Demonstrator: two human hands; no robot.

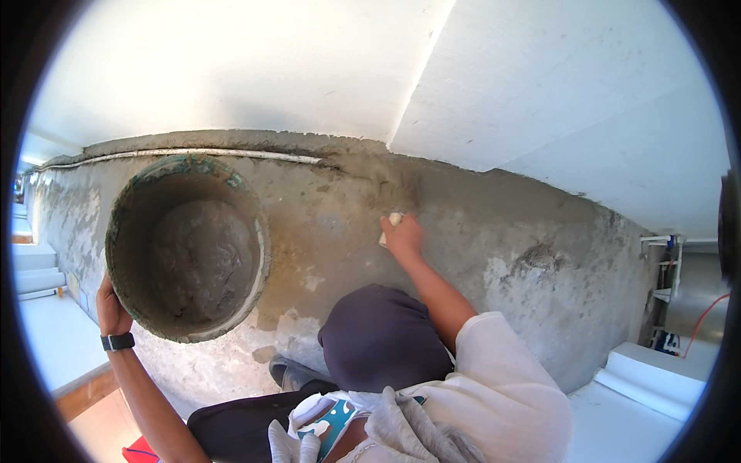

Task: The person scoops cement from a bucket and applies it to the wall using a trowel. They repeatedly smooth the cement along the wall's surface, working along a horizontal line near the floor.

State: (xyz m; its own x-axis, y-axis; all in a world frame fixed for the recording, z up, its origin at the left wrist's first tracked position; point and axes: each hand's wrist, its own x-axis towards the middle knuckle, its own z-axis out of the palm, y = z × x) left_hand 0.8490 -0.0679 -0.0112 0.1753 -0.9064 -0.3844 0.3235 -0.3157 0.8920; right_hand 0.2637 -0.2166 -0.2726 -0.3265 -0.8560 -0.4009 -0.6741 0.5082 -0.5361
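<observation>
A large round bucket with a mortar-crusted rim stands on the left, partly filled with wet grey mortar. My left hand, below a dark wristband, grips the bucket's near left side; some fingers are hidden behind it. Farther right, my right hand is closed around the pale handle of a trowel. Its blade hardly shows against the grey, smeared surface. Wet mortar lies just beyond that hand, along the foot of the white wall.
A white pipe runs along the wall's foot behind the bucket and ends near the wet mortar. The white wall rises at the far side. My knee and shoe are close in front. White ledges flank the rough concrete floor.
</observation>
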